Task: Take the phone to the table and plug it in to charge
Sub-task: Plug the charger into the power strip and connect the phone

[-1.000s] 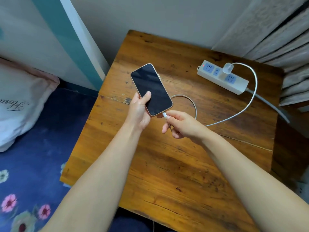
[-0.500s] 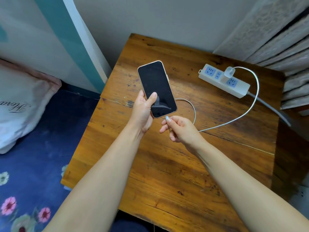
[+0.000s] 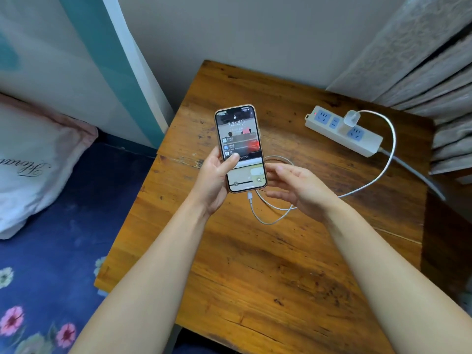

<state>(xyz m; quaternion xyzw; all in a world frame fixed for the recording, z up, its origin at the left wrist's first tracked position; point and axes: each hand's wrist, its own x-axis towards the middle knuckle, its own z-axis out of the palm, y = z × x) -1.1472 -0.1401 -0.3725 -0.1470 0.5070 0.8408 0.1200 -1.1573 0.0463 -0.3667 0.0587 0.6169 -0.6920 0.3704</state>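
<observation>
Bare-skinned left hand [image 3: 217, 177] grips the phone [image 3: 240, 148] by its left edge, thumb across the lit lock screen, phone held above the wooden table [image 3: 268, 264], tilted toward the camera. Right hand [image 3: 298, 187] is spread loose just right of the phone, fingers extended, holding nothing. White charging cable [image 3: 258, 215] is plugged into the phone's near end, loops down over the tabletop, passes behind the right hand, arcs far right to a white charger plug [image 3: 350, 118] seated in the power strip [image 3: 343, 130]. Strip's grey cord runs right, cut off by curtain [image 3: 434, 60] folds. Screen text blurred except 14:42. Left: pillow [image 3: 33, 159], script lettering partly cropped, on blue floral bedding [image 3: 51, 264].
</observation>
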